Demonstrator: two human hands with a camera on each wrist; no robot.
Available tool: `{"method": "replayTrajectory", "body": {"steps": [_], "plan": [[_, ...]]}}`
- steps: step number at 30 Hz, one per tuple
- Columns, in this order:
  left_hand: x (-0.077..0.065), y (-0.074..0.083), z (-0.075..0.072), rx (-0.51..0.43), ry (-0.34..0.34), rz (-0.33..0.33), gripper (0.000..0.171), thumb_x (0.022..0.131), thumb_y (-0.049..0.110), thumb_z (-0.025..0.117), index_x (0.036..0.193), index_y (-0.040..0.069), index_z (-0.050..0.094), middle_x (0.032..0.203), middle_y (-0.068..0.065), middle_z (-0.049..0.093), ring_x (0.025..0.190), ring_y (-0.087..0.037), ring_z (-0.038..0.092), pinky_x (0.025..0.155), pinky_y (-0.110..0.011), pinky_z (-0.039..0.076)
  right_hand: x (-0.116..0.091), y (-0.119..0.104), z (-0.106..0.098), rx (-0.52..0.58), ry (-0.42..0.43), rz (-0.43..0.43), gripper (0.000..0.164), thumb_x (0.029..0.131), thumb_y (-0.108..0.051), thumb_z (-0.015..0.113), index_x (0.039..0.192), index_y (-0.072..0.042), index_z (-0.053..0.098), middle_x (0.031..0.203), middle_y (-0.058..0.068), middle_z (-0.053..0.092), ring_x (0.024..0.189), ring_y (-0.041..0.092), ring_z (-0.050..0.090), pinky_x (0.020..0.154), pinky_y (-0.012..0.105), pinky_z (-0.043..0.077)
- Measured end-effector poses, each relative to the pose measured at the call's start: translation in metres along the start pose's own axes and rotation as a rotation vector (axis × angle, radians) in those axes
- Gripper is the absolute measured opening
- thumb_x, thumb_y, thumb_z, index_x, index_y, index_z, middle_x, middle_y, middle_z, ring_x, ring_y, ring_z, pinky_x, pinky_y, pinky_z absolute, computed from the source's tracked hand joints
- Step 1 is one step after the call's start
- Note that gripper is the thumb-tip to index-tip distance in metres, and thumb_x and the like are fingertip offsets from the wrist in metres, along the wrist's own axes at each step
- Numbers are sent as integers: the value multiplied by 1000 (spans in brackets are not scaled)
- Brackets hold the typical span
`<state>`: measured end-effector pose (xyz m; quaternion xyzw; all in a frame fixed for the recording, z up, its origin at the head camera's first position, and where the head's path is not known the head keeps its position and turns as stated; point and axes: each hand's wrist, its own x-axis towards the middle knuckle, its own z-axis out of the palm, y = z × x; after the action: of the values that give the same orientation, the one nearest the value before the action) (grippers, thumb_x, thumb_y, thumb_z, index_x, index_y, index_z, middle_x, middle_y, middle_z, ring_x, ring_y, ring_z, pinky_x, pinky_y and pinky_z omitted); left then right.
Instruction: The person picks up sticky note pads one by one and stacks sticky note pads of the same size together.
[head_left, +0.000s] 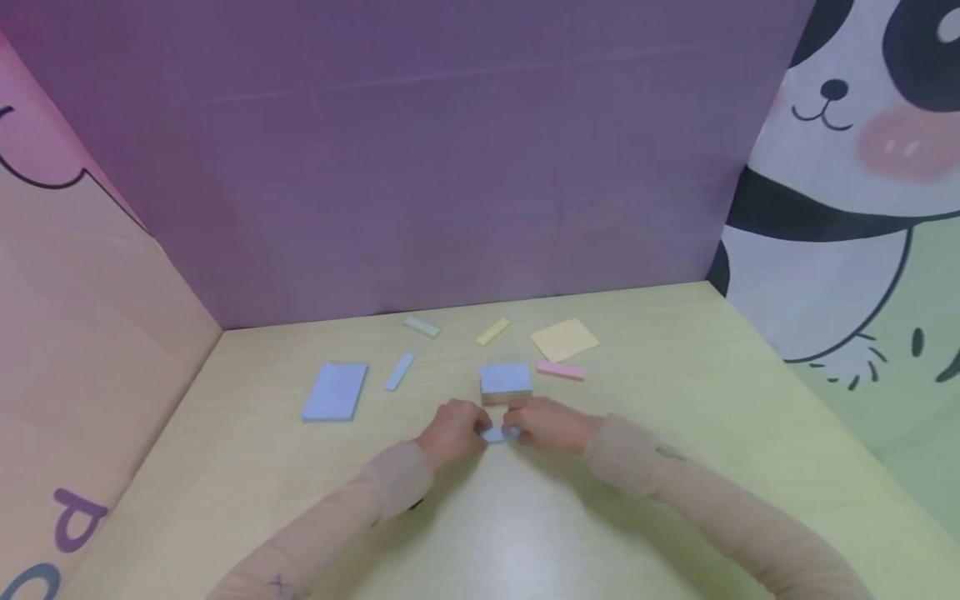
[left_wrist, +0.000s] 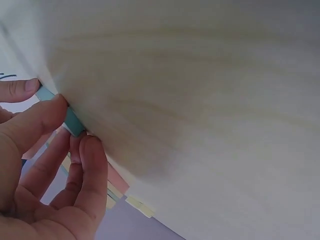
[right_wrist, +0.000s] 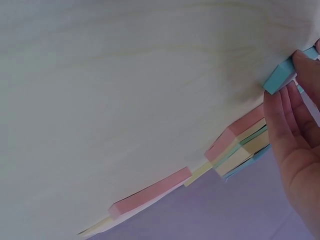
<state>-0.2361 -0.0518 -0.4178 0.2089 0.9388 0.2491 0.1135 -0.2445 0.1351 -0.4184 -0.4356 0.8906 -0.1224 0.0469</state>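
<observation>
Blue narrow note pad (head_left: 494, 435) is mid-table, between both hands, just short of the multicolour note stack (head_left: 506, 382) on the near-edge side. Left hand (head_left: 452, 432) pinches one end, thumb against fingertips; right hand (head_left: 550, 422) pinches the other end the same way (both wrist views agree). Can't tell if the pad touches the table (head_left: 495, 533) or sits slightly above it. Stack has a blue top; right wrist view shows pink, cream, green and blue in its sides. Large blue pad (head_left: 335, 392) lies nearest the table's left edge, flat. Thin blue strip (head_left: 400, 372) is angled between that and the stack. Toward the far edge: pale green strip (head_left: 422, 327), then yellow strip (head_left: 493, 332), then a yellow square note (head_left: 566, 340) turned cornerwise. Pink strip (head_left: 560, 371) is just beside the square's near corner, contact unclear. Purple panel (head_left: 450, 167) stands along the far edge, panda print (head_left: 832, 167) up from the right edge.
</observation>
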Motion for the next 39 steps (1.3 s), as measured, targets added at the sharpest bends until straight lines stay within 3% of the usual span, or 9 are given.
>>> {"method": "replayTrajectory", "body": {"steps": [8,17,29,39], "plan": [[7,-3,3,-21,13,3,22,70,7,72,92,8,70,88,-5,67,84,-20,58,81,-36,46,-6,9,1,34,-13,49,19,77,-6,67,96,-10,66,93,1,64,88,16,60,80,25,49],[10,-11,3,-22,39,48,22,69,7,74,91,8,71,86,-4,68,79,-17,60,76,-30,49,-10,15,0,22,9,37,19,77,-6,69,95,-9,67,92,1,64,87,15,59,80,25,50],[11,-10,-2,-48,-24,35,25,70,5,73,95,6,70,90,-6,68,83,-17,61,79,-31,50,-8,15,0,40,16,40,20,76,-4,69,95,-8,66,93,3,64,87,16,60,79,25,50],[12,-7,-2,-25,-27,16,26,70,5,73,95,6,70,89,-5,68,84,-18,59,81,-33,48,-9,21,3,89,33,49,22,74,-3,70,95,-8,67,92,3,65,86,16,61,78,26,51]]}}
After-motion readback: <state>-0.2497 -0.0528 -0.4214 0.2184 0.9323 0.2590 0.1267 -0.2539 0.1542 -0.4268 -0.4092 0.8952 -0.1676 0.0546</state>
